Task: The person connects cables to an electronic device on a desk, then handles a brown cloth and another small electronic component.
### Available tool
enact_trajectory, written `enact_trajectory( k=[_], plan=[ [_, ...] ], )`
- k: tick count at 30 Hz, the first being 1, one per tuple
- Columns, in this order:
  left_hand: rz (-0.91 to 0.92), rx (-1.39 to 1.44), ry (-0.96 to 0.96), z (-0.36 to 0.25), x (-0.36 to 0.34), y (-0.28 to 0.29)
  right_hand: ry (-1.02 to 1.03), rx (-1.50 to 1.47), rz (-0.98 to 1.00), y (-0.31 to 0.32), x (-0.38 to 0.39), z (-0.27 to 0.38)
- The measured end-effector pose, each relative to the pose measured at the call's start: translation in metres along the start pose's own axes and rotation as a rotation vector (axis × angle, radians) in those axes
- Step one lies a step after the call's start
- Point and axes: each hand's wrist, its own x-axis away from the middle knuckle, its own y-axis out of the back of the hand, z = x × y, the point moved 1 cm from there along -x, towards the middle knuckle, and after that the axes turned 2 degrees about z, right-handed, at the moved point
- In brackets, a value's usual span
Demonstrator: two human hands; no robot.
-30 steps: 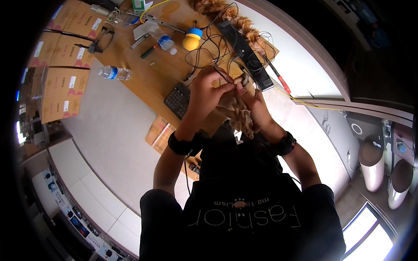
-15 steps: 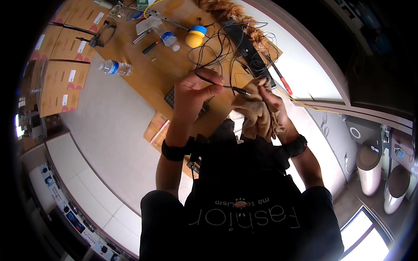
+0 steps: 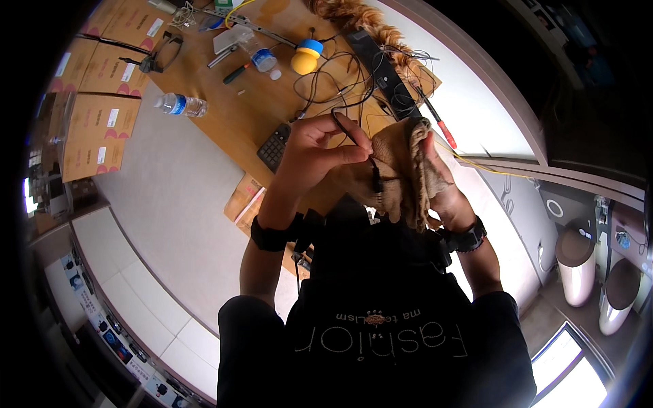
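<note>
My left hand (image 3: 320, 149) pinches a thin black cable (image 3: 343, 126), whose dark plug (image 3: 377, 180) dangles over a crumpled tan cloth (image 3: 391, 190). My right hand (image 3: 439, 183) grips the cloth from the right side, mostly hidden behind its folds, with the thumb showing upright. Both hands are over the near edge of the wooden table (image 3: 224, 129). A black keypad (image 3: 273, 146) lies just beyond my left hand. More tangled cables lead from the hands across the tabletop.
A plastic bottle (image 3: 183, 105), a yellow-and-blue ball-shaped object (image 3: 305, 61), a green-handled tool (image 3: 235, 73), a black bar (image 3: 377, 68), brown fur (image 3: 360, 17) and a red-handled rod (image 3: 445, 132) lie around the table. Stacked cardboard boxes (image 3: 95, 129) stand left.
The cloth has opened out and shifted right with my right hand. The cable plug has swung from pointing rightward to hanging down over the cloth, as my left hand moved slightly right.
</note>
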Motion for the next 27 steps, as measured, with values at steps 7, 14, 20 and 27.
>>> enact_trajectory(
  k=[7,14,20,27],
  plan=[
    [-0.048,-0.427,-0.087,0.010,-0.007,-0.010,0.013,0.205,0.057,-0.008,0.000,0.002],
    [-0.158,-0.673,-0.185,0.009,-0.003,-0.002,-0.040,0.126,-0.068,-0.005,-0.014,-0.005],
    [-0.282,-0.741,-0.017,0.016,0.006,-0.007,0.023,0.352,0.020,-0.009,-0.020,-0.017],
    [-0.568,-0.441,-0.003,0.034,0.012,-0.002,0.066,0.145,-0.063,-0.002,-0.032,-0.023]
  ],
)
